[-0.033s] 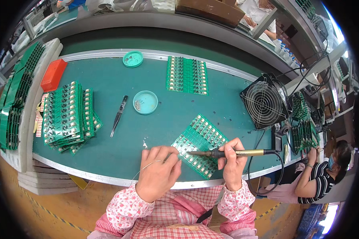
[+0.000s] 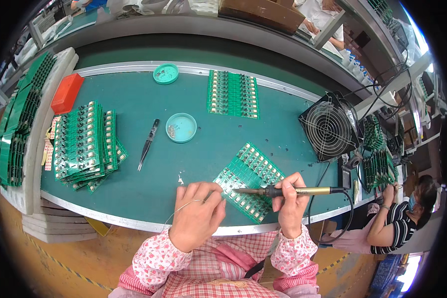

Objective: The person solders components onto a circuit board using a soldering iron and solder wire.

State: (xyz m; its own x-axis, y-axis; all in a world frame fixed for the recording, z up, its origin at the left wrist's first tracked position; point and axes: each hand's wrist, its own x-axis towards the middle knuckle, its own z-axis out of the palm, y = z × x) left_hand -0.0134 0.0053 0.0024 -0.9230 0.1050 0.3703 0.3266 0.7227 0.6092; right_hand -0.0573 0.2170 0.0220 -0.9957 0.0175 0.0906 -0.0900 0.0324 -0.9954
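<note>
My right hand grips a soldering iron with a gold and black handle. Its dark tip reaches left over a green circuit board panel, which lies at an angle near the table's front edge. Rows of small white and dark parts cover the panel. At the panel's left corner is my left hand, fingers curled together around a thin solder wire that trails back over the hand. My fingers hide the wire's end.
Left of centre lie tweezers, two turquoise dishes and a stack of panels. Another panel is at the back. A red box stands far left, a black fan right. A person sits at right.
</note>
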